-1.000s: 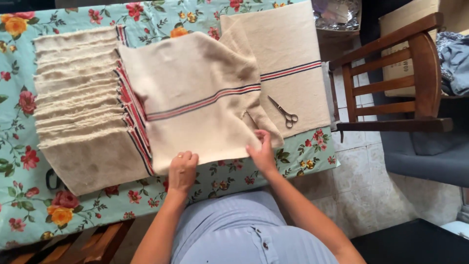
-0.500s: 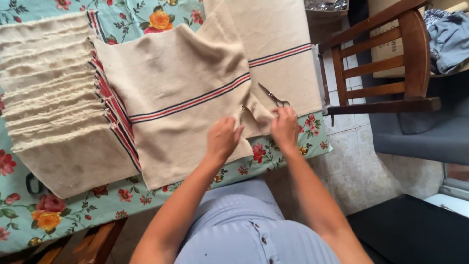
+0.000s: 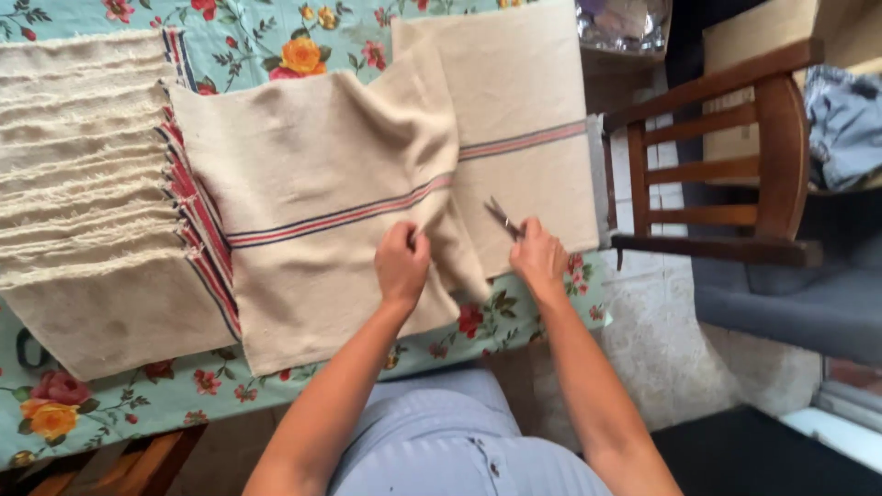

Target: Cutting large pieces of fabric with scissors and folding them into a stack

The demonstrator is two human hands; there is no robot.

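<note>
Nearest: the person's lap in pale striped fabric (image 3: 441, 441), both forearms reaching out over the table edge.

Left hand (image 3: 401, 266): fingers curled, pinching the near right part of the beige cloth with red and blue stripes (image 3: 312, 220), which lies spread and slightly rumpled on the table, its right edge lapping over a second piece.

Right hand (image 3: 539, 260): closed around the handles of a pair of scissors (image 3: 503, 219); blades point away and left, resting on the second striped cloth (image 3: 524, 110). Whether the blades are parted cannot be told.

Left of centre: a stack of fringed beige cloths (image 3: 83, 174), overlapped like shingles, red-striped edges showing along its right side.

Under everything: a turquoise floral tablecloth (image 3: 110, 404).

Right, off the table: a wooden chair (image 3: 726, 156), with a blue garment (image 3: 845, 119) beyond it.

Progress, as judged: many pieces already lie stacked and finished; the spread cloth shows no visible cut, so work on it appears only to be starting.
</note>
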